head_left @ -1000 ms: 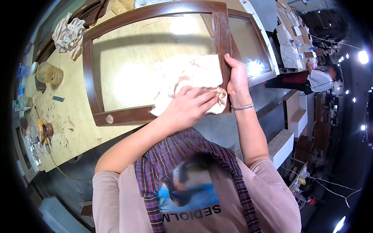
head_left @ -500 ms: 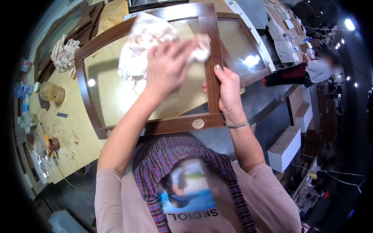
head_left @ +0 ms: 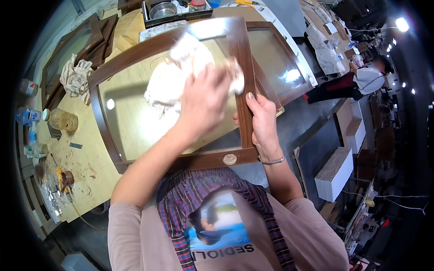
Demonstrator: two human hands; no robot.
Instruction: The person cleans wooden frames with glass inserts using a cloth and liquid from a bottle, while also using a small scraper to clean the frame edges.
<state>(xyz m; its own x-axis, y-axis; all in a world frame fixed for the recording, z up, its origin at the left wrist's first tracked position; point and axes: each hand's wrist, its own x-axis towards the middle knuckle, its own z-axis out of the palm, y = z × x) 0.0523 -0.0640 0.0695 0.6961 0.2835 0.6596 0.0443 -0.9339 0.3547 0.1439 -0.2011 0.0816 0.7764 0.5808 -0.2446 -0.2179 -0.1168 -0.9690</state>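
Observation:
A dark brown wooden door frame with a glass pane (head_left: 129, 124) is tilted up before me, its lower rail close to my apron. My left hand (head_left: 205, 101) is closed on a white, stained cloth (head_left: 167, 83), which is bunched against the pane and the right stile. Motion blurs the cloth and the fingertips a little. My right hand (head_left: 264, 122) grips the right stile (head_left: 245, 108), thumb on the front and fingers wrapped behind, mostly hidden. A round, pale spot (head_left: 229, 159) shows on the lower rail near its right corner.
Behind lies a second glazed frame (head_left: 294, 54). On the yellowish worktable (head_left: 92, 162) are a crumpled cloth (head_left: 76, 79), a jar of amber liquid (head_left: 63, 120), and a spray gun (head_left: 64, 178) with a hose. More frames (head_left: 74, 45) are stacked far left. Another person (head_left: 368, 81) stands at the right.
My left hand and the cloth have moved down the pane, toward me. The right hand still grips the stile. The door frame sits slightly lower in view.

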